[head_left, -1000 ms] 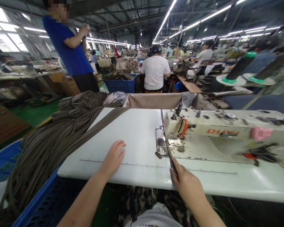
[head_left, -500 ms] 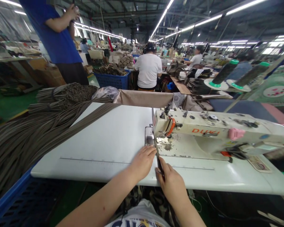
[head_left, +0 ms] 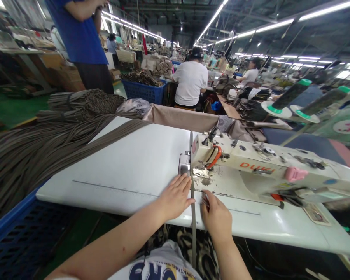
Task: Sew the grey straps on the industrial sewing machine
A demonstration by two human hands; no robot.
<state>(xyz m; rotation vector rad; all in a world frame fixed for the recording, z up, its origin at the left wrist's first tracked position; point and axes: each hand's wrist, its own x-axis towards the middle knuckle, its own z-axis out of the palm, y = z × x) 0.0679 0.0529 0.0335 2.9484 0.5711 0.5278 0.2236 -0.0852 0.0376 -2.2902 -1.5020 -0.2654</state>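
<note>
A narrow grey-brown strap [head_left: 193, 217] runs from under the foot of the white sewing machine [head_left: 251, 167] toward me and hangs over the table's front edge. My left hand [head_left: 175, 196] lies flat, fingers spread, on the white table [head_left: 128, 163] just left of the strap, its thumb touching it. My right hand [head_left: 216, 214] sits just right of the strap, fingers curled, pinching a small thing I cannot make out.
A thick bundle of similar straps [head_left: 46, 147] drapes across the table's left side into a blue crate [head_left: 14, 241]. Thread cones [head_left: 288, 95] stand at the right. A person in blue [head_left: 81, 39] stands at far left; a seated person in white [head_left: 191, 81] works ahead.
My left hand moved from the open table to lie beside the strap. My right hand let go of the strap and now sits just right of it. The view shifted.
</note>
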